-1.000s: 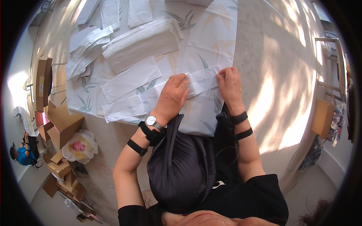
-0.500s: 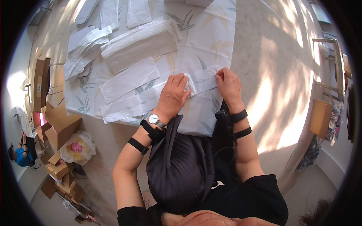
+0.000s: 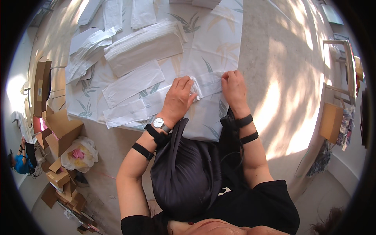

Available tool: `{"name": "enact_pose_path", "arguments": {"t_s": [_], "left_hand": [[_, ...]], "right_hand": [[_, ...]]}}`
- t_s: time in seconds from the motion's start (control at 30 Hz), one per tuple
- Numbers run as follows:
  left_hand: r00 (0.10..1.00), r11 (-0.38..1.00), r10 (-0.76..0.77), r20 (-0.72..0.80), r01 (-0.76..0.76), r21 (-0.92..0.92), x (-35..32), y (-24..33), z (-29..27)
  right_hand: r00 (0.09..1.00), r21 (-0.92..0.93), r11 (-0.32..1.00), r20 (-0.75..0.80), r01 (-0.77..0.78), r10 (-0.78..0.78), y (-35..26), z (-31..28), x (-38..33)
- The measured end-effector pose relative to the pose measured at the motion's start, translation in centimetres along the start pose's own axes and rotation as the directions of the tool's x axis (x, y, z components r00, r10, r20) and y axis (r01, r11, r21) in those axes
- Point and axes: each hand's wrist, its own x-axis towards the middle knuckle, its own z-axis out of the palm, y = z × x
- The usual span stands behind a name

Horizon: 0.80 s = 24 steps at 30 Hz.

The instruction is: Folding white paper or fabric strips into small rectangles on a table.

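A clear, thin plastic sleeve [image 3: 210, 84] lies across the patterned tablecloth between my two hands. My right hand [image 3: 235, 89] pinches its right end near the table's edge. Over its bunched left part my left hand [image 3: 178, 98] bends, fingers together and thumb a little apart, holding it against the cloth. What lies under the left palm is hidden. From beneath that hand a flat white packet [image 3: 156, 101] runs to the left, and another white packet [image 3: 125, 113] overlaps it. Just beyond rests a separate white packet [image 3: 134, 83].
Behind these is a thick stack of white packets [image 3: 145, 47], with a loose pile [image 3: 88, 55] at its left. More white packets [image 3: 143, 13] are at the far side. Cardboard boxes [image 3: 64, 133] and a plastic bag [image 3: 79, 154] stand on the floor at left. A dark bundle [image 3: 186, 176] sits against me.
My right hand and the sleeve end appear slightly further left, as does the whole view. Both hands keep their hold, and the packets lie as before.
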Motion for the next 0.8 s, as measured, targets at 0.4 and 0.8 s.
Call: {"name": "enact_pose_path", "arguments": {"t_s": [0.4,0.8], "left_hand": [[1.0,1.0,0.0,-0.012,0.0,0.0,0.0,0.0,-0.1],[1.0,1.0,-0.023,-0.013,0.023,-0.017,0.0,0.1,-0.2]], "right_hand": [[0.999,0.02,1.0,-0.032,0.005,-0.004,-0.1,0.0,0.2],[0.976,0.504,0.836,0.116,-0.216,0.182,-1.0,-2.7,-0.1]]}}
